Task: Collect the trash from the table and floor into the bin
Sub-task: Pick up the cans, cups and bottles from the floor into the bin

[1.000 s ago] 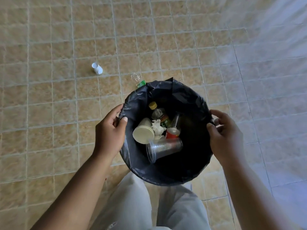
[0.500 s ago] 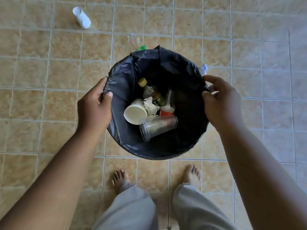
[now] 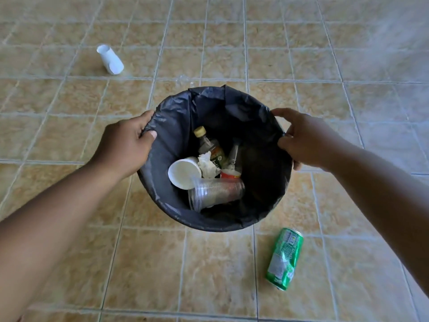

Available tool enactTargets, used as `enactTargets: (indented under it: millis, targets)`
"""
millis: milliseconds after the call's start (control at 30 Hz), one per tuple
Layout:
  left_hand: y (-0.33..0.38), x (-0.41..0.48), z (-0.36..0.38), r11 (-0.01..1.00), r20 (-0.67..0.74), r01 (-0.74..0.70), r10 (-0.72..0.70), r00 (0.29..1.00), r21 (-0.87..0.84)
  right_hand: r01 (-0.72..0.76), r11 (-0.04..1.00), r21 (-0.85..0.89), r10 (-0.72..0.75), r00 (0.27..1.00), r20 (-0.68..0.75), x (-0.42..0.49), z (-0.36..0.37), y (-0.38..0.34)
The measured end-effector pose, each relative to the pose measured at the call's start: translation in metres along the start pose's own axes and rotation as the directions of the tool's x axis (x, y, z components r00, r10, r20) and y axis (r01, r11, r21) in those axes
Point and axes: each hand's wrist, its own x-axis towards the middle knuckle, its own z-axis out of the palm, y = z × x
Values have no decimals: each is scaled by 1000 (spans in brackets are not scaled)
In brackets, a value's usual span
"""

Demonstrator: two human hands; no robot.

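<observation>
Had bare beige tiled floor (image 3: 151, 263) all round the crushed green drink can (image 3: 285, 259) near the round black-lined bin (image 3: 209, 225), and round the white paper cup (image 3: 110, 59) well apart. Blocked the rim's sides with left hand (image 3: 123, 145) and right hand (image 3: 308, 140); left the mouth clear.

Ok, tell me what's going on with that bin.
A person holds the bin by its lined rim, left hand and right hand each gripping a side. Inside lie a clear cup, a bottle and tissue. A green can and a white cup are on the floor, not yet collected.
</observation>
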Motion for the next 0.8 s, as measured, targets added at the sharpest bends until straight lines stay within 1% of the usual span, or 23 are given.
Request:
enactTargets:
  millis: [100, 233, 300, 367, 433, 533, 633, 733, 800]
  targets:
    - [0, 9, 11, 1000, 7, -21, 21, 1000, 9, 3, 1000, -6, -3, 997, 77, 11, -8, 7]
    - [4, 6, 18, 1000, -14, 2, -2, 1000, 2, -6, 999, -37, 10, 993, 116, 13, -13, 6]
    - [3, 5, 20, 1000, -39, 9, -9, 999, -7, 5, 995, -100, 2, 997, 75, 11, -8, 7]
    - [-1, 9, 25, 999, -59, -9, 12, 998, 51, 38, 976, -215, -41, 999, -9, 13, 3, 8]
    - [-4, 11, 33, 994, -26, -25, 28, 999, 105, 47, 959, -278, -68, 995, -68, 16, 15, 7]
    - [-3, 11, 40, 990, 50, -63, 57, 997, 124, 52, 958, -283, -80, 993, -89, 21, 21, 8]
    - [-1, 8, 39, 971, 49, -138, 131, 990, 194, 85, 959, -271, -120, 986, -115, 20, 21, 11]
    - [4, 3, 36, 922, 40, -248, 247, 968, 297, 117, 969, -219, -152, 977, -149, 17, 25, 15]
    - [6, 1, 35, 880, 96, -289, 273, 957, 376, 130, 973, -191, -160, 975, -153, 19, 26, 17]
